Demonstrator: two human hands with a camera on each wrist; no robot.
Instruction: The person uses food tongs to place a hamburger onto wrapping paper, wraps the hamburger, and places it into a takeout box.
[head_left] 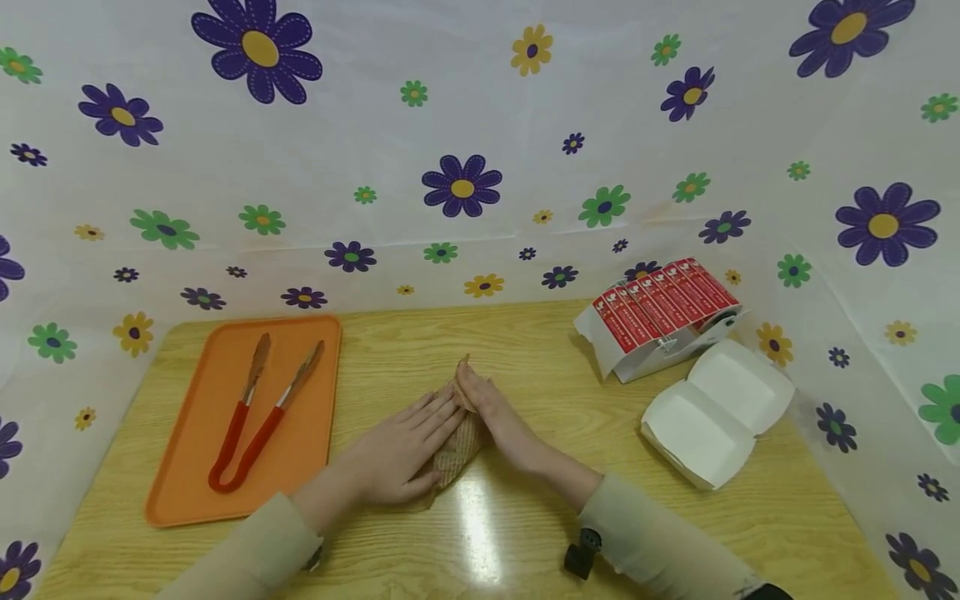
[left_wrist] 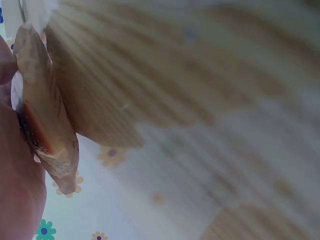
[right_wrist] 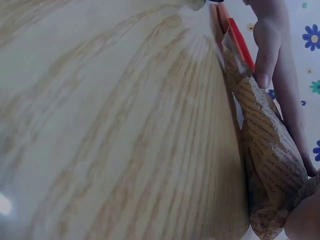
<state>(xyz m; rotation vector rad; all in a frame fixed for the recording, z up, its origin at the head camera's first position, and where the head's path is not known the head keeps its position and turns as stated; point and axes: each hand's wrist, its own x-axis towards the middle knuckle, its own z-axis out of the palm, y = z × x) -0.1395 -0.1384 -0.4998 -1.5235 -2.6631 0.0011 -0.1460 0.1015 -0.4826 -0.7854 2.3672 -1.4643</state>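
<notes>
A packet wrapped in brown paper printed with text [head_left: 459, 450] lies on the wooden table in front of me. My left hand [head_left: 393, 450] rests on its left side, fingers straight and together. Along the far right side my right hand [head_left: 510, 429] presses with straight fingers, and the fingertips of both hands come close together at the far end. In the left wrist view the wrapped packet [left_wrist: 47, 100] shows an orange patch and dark specks at its side; what is inside cannot be made out. The right wrist view shows the creased, printed paper wrapping [right_wrist: 272, 155] beside my left hand.
On the left an orange tray [head_left: 315, 417] carries tongs with red handles [head_left: 264, 437]. At the back right stands a white box with a row of red packets [head_left: 667, 304]. An opened white clamshell container [head_left: 701, 425] sits in front of it.
</notes>
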